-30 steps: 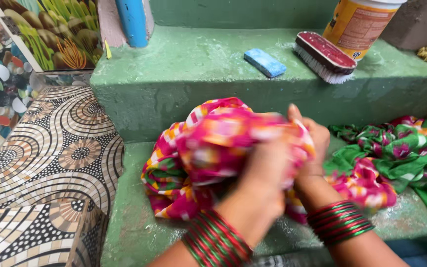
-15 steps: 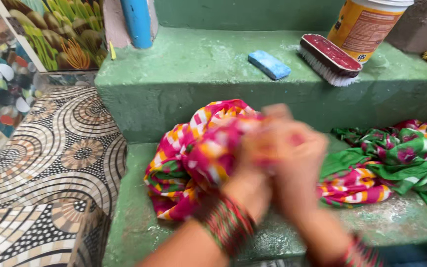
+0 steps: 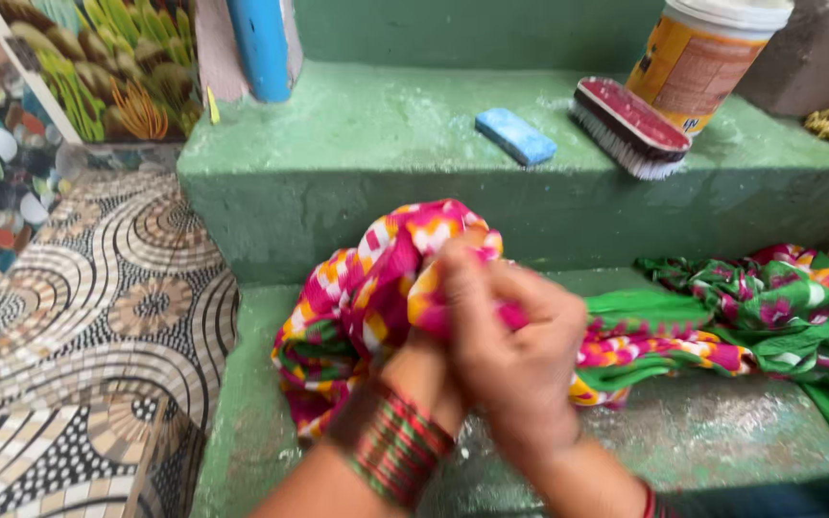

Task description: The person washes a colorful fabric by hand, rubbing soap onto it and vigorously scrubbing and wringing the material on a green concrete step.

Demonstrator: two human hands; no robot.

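Head view: your right hand (image 3: 515, 360) sat on top, fingers curled tight over a bunched fold of the pink, orange and yellow patterned cloth (image 3: 367, 297). Your left hand (image 3: 424, 369) was mostly hidden under it, wrist with red-green bangles (image 3: 390, 441) showing; it looked pressed into the same bunch, grip not fully visible. Both hands together, clamped on the cloth.

Change from half a second before: the hands were then a raised blur in front of the fabric; now they came lower and sharper, right crossed over left. A second back, both gripped the bundle more side by side. Reads as a rubbing stroke mid-cycle, cloth worked against itself.

The cloth lay on the lower green step (image 3: 683, 441), bunched toward its left end, its tail running right into a green-patterned stretch (image 3: 769, 307) near the right edge. Step surface looked wet, with whitish residue.

On the upper step (image 3: 367, 144): blue soap bar (image 3: 515, 136) mid-ledge, scrub brush (image 3: 630, 125) just right of it, bristles down, a yellow tub with white lid (image 3: 707, 58) behind the brush, blue pipe (image 3: 261, 48) at the back left. Patterned mosaic floor (image 3: 79, 317) to the left.
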